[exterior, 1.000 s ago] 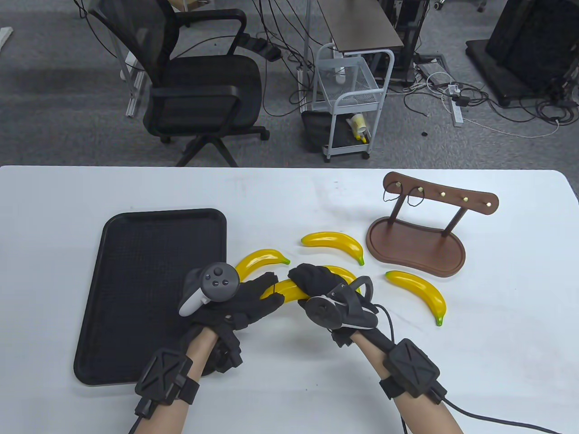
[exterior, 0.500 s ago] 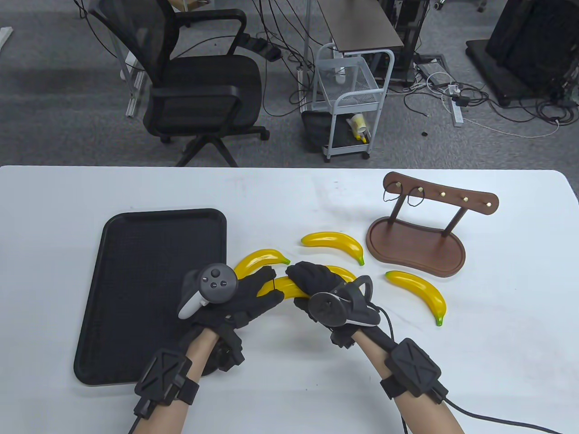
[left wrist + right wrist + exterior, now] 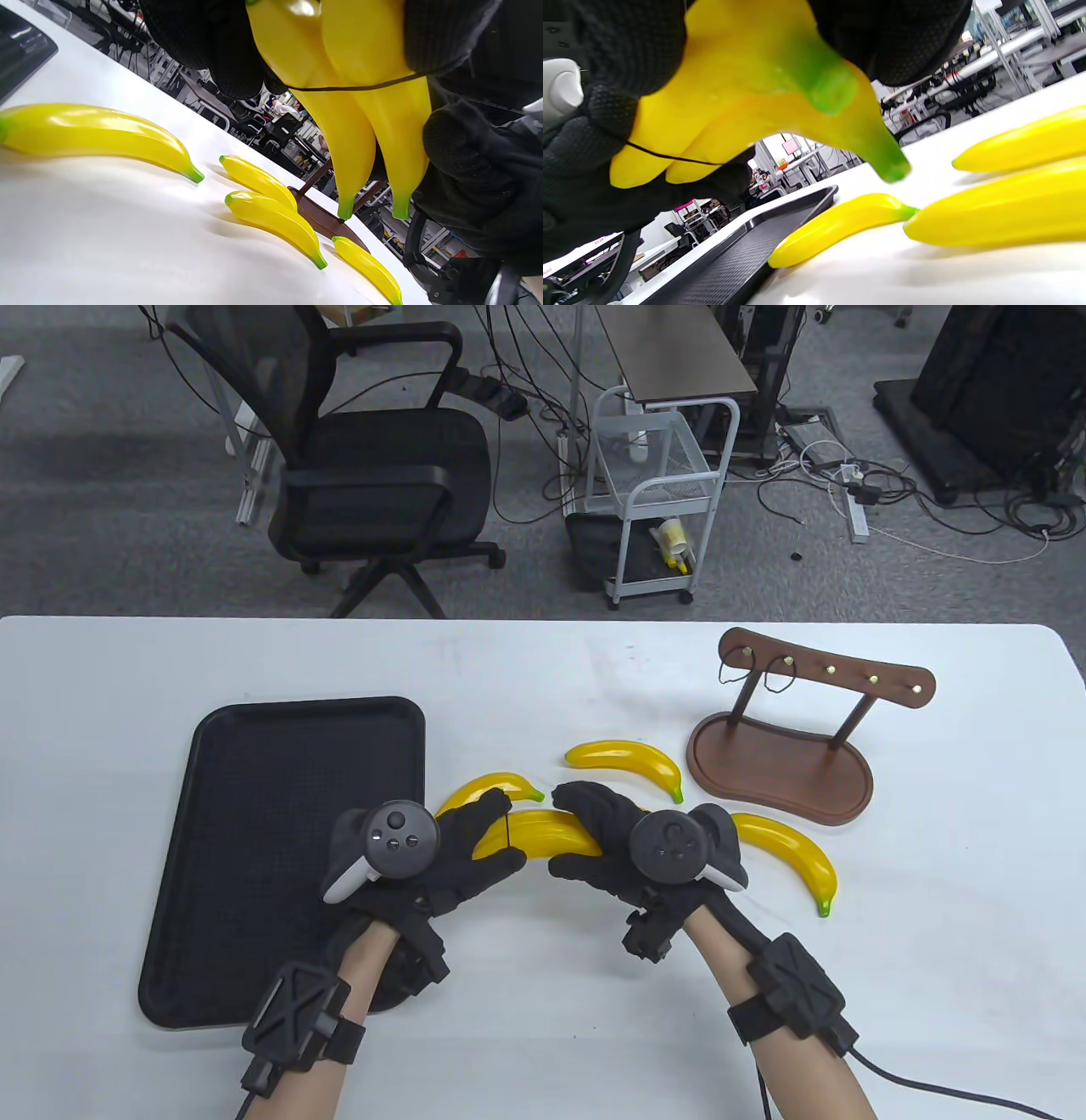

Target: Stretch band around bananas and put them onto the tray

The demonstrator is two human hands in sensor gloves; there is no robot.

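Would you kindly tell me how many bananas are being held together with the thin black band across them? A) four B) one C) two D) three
C: in the left wrist view, two bananas hang side by side between the hands, with the black band stretched across both.

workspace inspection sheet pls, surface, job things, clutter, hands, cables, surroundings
Surface: white table.
Job's things: two yellow plastic bananas held off the table, thin black elastic band across them; three loose yellow bananas on the table; black rectangular tray holds no bananas.
Clutter: brown wooden hook stand with two more bands.
Hands: left hand stretches the band; right hand grips the pair.
Cables: black lead from right wrist.
Surroundings: black office chair, white cart.
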